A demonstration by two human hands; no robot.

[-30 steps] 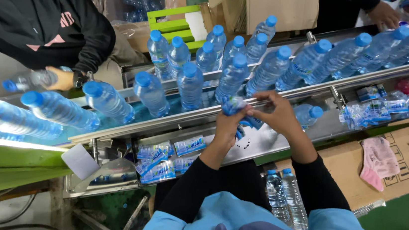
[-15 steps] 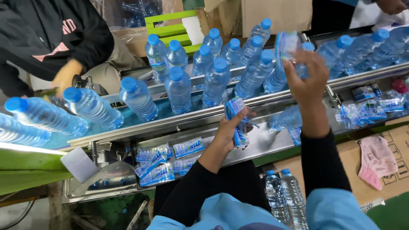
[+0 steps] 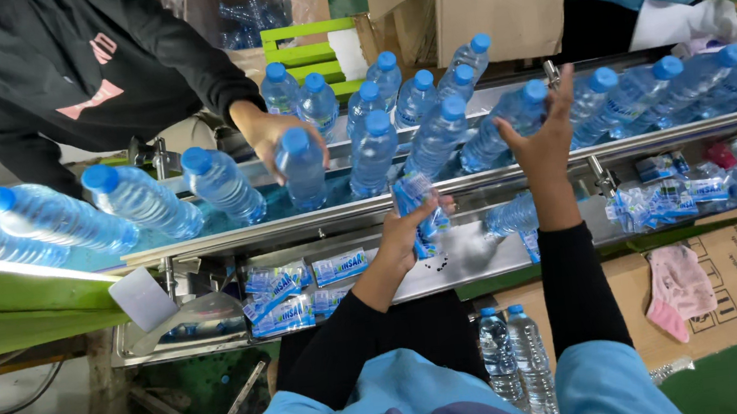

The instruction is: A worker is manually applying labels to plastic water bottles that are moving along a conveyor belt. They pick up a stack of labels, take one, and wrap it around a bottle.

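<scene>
Factory line, looking down: a steel conveyor [image 3: 562, 161] runs across the view, packed with clear water bottles with blue caps. All places below are relative to it.

Step as we judge it: sleeving bottles with labels. To do it well, we would steady one bottle by the neck and slide a sleeve straight down before the row crowds.

Our left hand [image 3: 409, 230], just on the near side of the conveyor, is closed around a bunch of blue label sleeves [image 3: 418, 204]. Our right hand [image 3: 543, 132] is over the conveyor, fingers spread wide, touching or nearly touching a bottle [image 3: 513, 116]; we cannot tell if contact is made. It grips nothing.

On the far side, a co-worker's hand [image 3: 267, 136] grips another bottle [image 3: 301, 164]. More label packs [image 3: 291, 295] sit on the bench below the near rail.
</scene>
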